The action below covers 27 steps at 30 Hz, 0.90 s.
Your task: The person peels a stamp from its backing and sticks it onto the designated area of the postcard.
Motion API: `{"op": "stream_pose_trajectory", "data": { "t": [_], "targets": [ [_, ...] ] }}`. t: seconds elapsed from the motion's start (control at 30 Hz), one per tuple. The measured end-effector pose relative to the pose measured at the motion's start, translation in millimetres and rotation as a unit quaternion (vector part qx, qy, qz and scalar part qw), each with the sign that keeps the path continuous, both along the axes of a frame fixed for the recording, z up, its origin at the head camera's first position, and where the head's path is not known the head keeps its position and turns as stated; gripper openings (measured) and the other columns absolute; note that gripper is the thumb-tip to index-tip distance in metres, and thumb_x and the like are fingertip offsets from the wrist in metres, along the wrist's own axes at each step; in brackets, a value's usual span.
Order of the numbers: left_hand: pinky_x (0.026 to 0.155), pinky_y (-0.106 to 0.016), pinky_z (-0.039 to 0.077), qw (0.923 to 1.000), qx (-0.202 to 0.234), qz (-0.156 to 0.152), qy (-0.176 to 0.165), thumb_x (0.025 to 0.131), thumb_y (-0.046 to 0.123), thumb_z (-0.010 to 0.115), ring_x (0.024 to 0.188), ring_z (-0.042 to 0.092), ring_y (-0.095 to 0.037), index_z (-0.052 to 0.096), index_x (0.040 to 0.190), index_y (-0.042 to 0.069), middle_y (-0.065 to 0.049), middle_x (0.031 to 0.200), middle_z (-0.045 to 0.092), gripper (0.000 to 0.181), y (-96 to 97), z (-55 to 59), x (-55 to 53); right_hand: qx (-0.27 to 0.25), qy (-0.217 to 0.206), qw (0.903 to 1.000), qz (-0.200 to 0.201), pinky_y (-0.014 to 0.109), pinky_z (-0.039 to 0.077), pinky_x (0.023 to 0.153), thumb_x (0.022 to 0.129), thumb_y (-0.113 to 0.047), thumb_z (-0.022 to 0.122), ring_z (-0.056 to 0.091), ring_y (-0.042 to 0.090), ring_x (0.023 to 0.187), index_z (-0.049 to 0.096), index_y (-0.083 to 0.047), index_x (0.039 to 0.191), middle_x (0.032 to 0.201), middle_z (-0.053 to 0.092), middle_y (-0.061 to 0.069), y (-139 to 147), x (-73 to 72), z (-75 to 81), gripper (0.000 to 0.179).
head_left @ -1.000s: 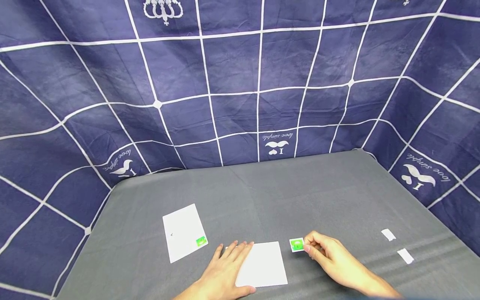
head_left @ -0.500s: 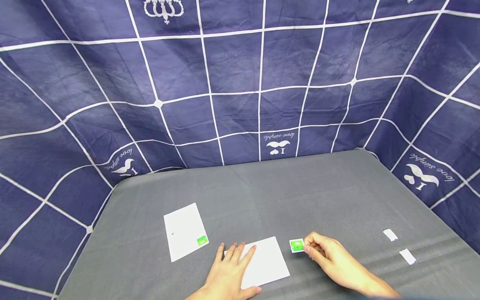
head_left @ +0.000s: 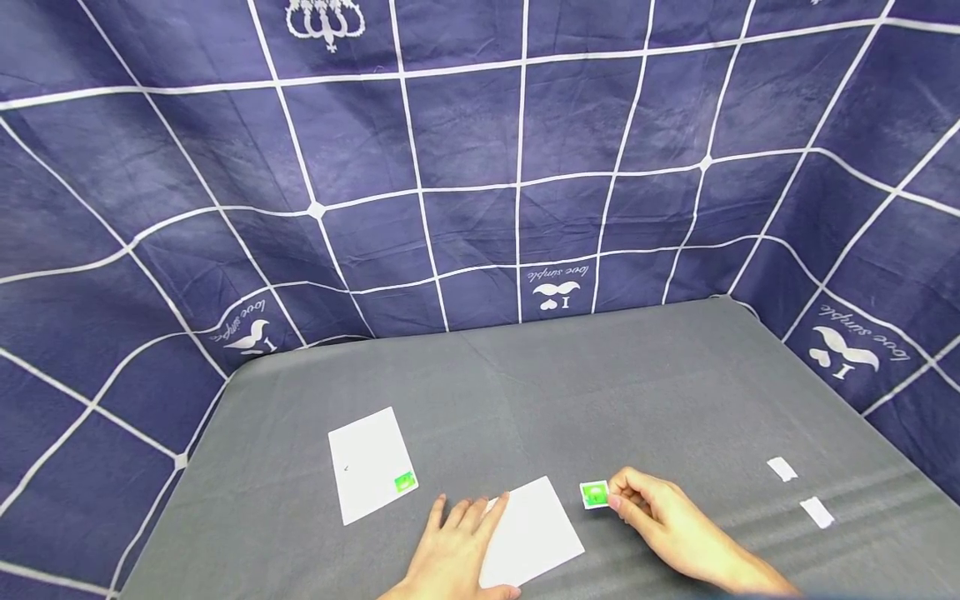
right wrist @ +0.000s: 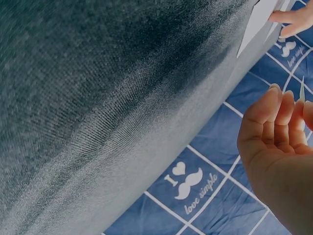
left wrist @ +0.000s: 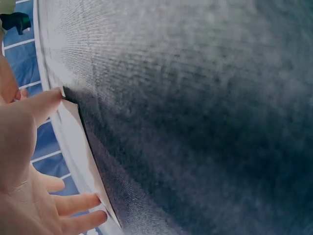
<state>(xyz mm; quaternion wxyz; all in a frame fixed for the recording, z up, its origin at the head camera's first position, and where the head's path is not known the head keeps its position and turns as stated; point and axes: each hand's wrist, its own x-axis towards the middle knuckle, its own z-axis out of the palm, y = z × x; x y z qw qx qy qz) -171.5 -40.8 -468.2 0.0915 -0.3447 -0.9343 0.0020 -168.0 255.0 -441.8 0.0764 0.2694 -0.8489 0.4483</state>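
In the head view my left hand (head_left: 452, 550), its fingers spread, rests on the left part of a plain white sheet (head_left: 532, 533) that lies on the grey cloth. The sheet sits turned at an angle, its left part hidden under the hand. To the right, my right hand (head_left: 663, 521) pinches the edge of a small green stamp with a white border (head_left: 595, 495) between thumb and forefinger. The stamp appears just above the cloth, apart from the sheet. In the right wrist view the stamp (right wrist: 301, 90) shows edge-on as a thin pale sliver.
Farther left lies another white sheet (head_left: 369, 467) bearing a similar green stamp (head_left: 405, 482) at its near right corner. Two small white strips, a farther strip (head_left: 782, 468) and a nearer strip (head_left: 817, 512), lie at the right. A blue white-lined curtain (head_left: 480, 225) encloses the table's back and sides.
Under my left hand the white sheet has turned counterclockwise, and that hand has shifted slightly right. The right hand keeps its pinch on the stamp, almost in place.
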Motion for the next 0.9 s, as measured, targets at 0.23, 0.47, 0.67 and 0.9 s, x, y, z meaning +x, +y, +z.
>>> {"op": "stream_pose_trajectory", "data": {
  "t": [0.23, 0.47, 0.67, 0.9],
  "targets": [
    [0.093, -0.053, 0.038, 0.9997, -0.012, -0.02, 0.0, 0.07, 0.072, 0.063, 0.114, 0.052, -0.023, 0.043, 0.14, 0.014, -0.004, 0.124, 0.058, 0.094, -2.2, -0.4, -1.6, 0.003, -0.005, 1.0, -0.002, 0.013, 0.034, 0.049, 0.093, 0.0, 0.058, 0.036, -0.008, 0.059, 0.052, -0.018, 0.088, 0.072, 0.043, -0.019, 1, 1.0, -0.8, 0.019],
    [0.092, -0.051, 0.041, 0.9956, -0.034, -0.087, -0.009, 0.072, 0.068, 0.064, 0.12, 0.049, -0.023, 0.042, 0.141, 0.015, -0.001, 0.129, 0.055, 0.091, -8.7, 1.6, -6.7, 0.004, -0.013, 0.9999, 0.008, 0.017, 0.038, 0.05, 0.093, 0.0, 0.058, 0.041, -0.006, 0.061, 0.053, -0.017, 0.089, 0.073, 0.045, -0.018, 2, 2.1, -0.6, 0.018],
    [0.093, -0.05, 0.041, 0.9843, -0.036, -0.167, -0.043, 0.079, 0.069, 0.056, 0.129, 0.042, -0.022, 0.037, 0.145, 0.015, 0.001, 0.14, 0.047, 0.087, -19.1, 5.4, -15.2, 0.006, -0.016, 0.9998, 0.009, 0.017, 0.038, 0.05, 0.093, 0.0, 0.058, 0.042, -0.006, 0.062, 0.052, -0.017, 0.088, 0.072, 0.045, -0.018, 1, 2.7, -1.4, 0.018],
    [0.095, -0.048, 0.041, 0.971, -0.046, -0.228, -0.056, 0.076, 0.062, 0.067, 0.133, 0.037, -0.022, 0.035, 0.147, 0.018, 0.007, 0.142, 0.045, 0.09, -25.7, 11.0, -25.0, -0.001, -0.036, 0.9988, 0.032, 0.017, 0.038, 0.051, 0.093, -0.001, 0.057, 0.042, -0.006, 0.063, 0.053, -0.015, 0.089, 0.071, 0.048, -0.014, 0, 4.3, -6.5, 0.015]
  ]
}}
